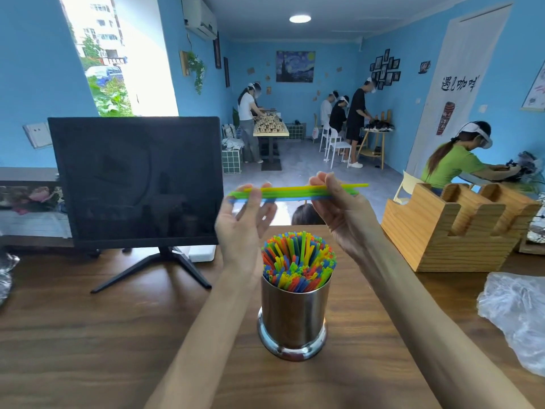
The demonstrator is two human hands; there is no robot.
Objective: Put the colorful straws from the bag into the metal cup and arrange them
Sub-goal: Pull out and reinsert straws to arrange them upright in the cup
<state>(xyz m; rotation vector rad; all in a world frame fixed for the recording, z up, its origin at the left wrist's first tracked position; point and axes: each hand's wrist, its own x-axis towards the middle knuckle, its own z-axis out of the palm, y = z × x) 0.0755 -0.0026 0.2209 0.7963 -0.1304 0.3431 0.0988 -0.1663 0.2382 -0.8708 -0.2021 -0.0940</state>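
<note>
On the wooden table (118, 335), a metal cup (293, 317) in a blue-walled room.

Sky-blue walls (32, 69) enclose a room with a grey floor (298, 160), a bright window (97, 54) at left, a round ceiling lamp (300, 18), a wall air conditioner (200, 17), a starry-night painting (295, 66), white chairs (334, 143), and a dark monitor (135, 181) on the wooden tabletop (88, 335).

Looked like a small café, tbh. Blue walls, a Starry Night print (295, 66), a cluster of framed photos (385, 68), and a banner (458, 93) with a coffee cup drawn on it. A wooden counter (88, 335) held a monitor (135, 181) and a wooden cup-holder rack (454, 228).
</note>
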